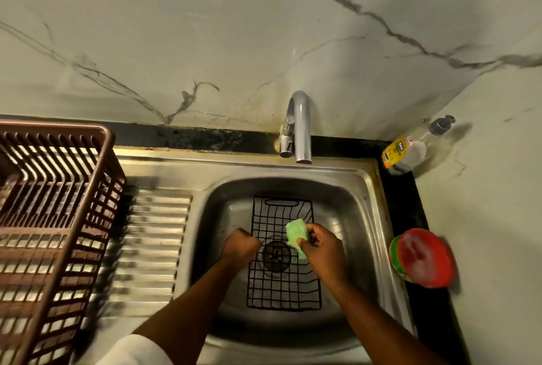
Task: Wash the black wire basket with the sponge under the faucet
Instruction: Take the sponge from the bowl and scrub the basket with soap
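A black wire basket (281,285) lies in the steel sink (363,218), over the drain. My left hand (241,245) grips the basket's left rim with curled fingers. In my right hand (321,246) I hold a green sponge (296,232), which rests against the basket's right side near its top. The chrome faucet (300,127) stands behind the sink, its spout above the basin's far edge. I see no water running from it.
A brown plastic dish rack (55,218) fills the left side on the ribbed drainboard (155,247). A dish soap bottle (410,150) stands at the back right corner. A red-lidded round tub (422,257) sits on the black counter edge to the right.
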Action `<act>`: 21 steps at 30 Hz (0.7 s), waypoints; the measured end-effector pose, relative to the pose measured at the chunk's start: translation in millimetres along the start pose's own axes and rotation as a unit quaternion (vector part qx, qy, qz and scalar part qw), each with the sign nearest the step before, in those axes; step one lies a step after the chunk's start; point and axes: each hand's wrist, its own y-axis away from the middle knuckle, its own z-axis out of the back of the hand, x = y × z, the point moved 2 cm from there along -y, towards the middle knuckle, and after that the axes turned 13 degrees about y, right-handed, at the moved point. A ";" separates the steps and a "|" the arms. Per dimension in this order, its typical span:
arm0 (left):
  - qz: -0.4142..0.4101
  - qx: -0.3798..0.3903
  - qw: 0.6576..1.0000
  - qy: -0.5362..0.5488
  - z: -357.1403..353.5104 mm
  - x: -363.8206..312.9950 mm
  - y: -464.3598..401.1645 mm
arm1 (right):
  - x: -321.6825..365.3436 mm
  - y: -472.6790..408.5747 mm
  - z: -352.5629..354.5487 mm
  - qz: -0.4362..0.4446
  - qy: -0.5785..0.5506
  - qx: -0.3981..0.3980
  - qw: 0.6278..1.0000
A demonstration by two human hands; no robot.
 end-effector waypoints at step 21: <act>-0.138 0.032 0.934 0.327 -10.1 -74.0 173.0 | 100.6 54.6 61.2 0.339 0.413 -0.074 0.842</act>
